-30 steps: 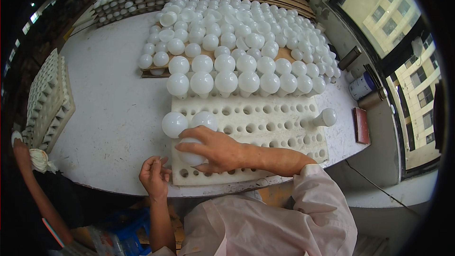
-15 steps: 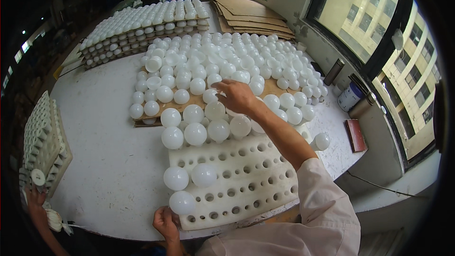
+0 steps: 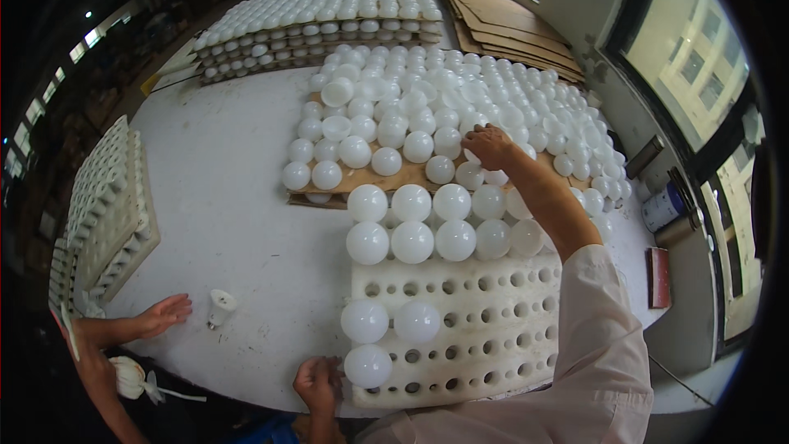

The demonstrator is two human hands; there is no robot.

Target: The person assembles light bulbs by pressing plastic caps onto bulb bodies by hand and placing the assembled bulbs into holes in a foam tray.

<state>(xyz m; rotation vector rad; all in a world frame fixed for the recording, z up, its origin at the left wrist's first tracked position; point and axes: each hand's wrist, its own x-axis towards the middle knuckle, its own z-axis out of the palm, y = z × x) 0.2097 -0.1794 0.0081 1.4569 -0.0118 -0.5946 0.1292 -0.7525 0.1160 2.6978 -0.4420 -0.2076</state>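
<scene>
My right hand (image 3: 491, 146) reaches in among the white globe-shaped bulb covers (image 3: 417, 146) heaped on a brown board (image 3: 403, 173). Its fingers bend down, and what they grip, if anything, is hidden. Close to the near left corner of a white foam tray (image 3: 468, 330), my left hand (image 3: 318, 384) is closed with curled fingers; I cannot make out anything in it. Two rows of round white globes (image 3: 411, 240) stand along the tray's far part. Near its left edge sit three more globes (image 3: 367, 365), beside rows of bare holes.
At the left, a co-worker's open hand (image 3: 164, 316) is beside a small white bulb base (image 3: 220, 307) on the table. Tilted foam trays (image 3: 115, 205) stand behind it. Farther back are stacked layers of globes (image 3: 320, 12) and brown sheets (image 3: 509, 25). A red box (image 3: 658, 277) lies right.
The view has shifted, so the scene sits farther right. My right hand has moved slightly right among the globes. The co-worker's hand has come over the table, where a bulb base now lies.
</scene>
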